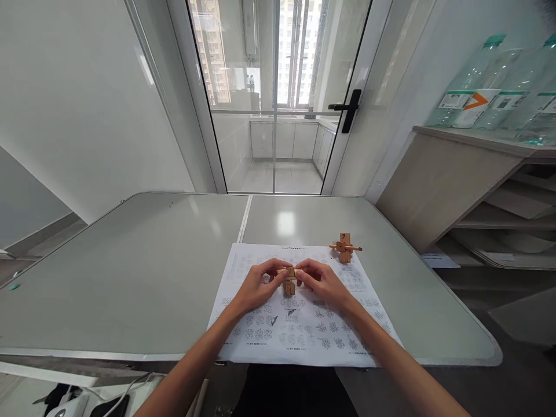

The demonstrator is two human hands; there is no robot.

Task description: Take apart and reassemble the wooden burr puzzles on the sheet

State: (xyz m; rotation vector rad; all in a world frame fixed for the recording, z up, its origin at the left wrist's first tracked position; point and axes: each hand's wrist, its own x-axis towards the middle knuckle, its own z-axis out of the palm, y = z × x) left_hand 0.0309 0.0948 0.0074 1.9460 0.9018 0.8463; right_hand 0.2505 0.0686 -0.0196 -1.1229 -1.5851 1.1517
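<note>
Over the printed sheet (256, 350), a small assembly of notched wooden puzzle pieces (289, 288) is between my two hands. My left hand (260, 285) pinches it from the left with thumb and fingertips. From the right, my right hand (322, 282) grips the same assembly, its fingertips close to those of the left. The fingers cover part of the upper piece, so how the pieces interlock is hard to see. Past my right hand, at the sheet's upper right edge, lie more wooden puzzle pieces (344, 255), crossed by a thin stick (355, 248).
The sheet carries rows of small line diagrams and lies on a grey-green table (130, 278). A glass door (282, 150) with a black handle (350, 110) stands beyond. At right, a wooden shelf (460, 168) bears several plastic bottles (469, 87). A cable (125, 394) hangs at lower left.
</note>
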